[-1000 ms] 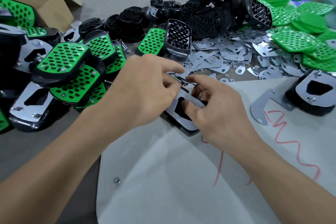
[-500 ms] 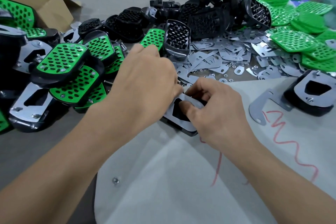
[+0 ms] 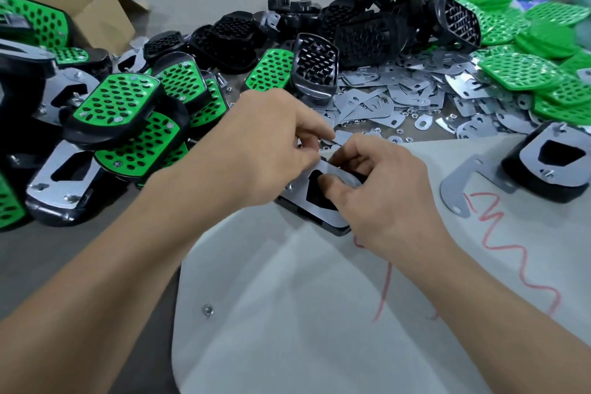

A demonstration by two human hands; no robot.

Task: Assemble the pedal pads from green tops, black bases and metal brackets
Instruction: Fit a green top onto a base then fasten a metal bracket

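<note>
Cardboard box point(image 3: 102, 19) open, green pad point(image 3: 38, 22) beside; left hand point(image 3: 271, 144), right hand point(image 3: 383, 192) pinch bracket point(image 3: 327, 217).

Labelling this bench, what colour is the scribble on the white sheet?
The scribble is red, clearest in the head view.

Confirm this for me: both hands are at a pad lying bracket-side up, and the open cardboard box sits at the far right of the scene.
One detail is wrong. The head view shows the open cardboard box at the far left, not the far right. The rest stands: the left hand and the right hand are at a pad lying bracket-side up.
</note>
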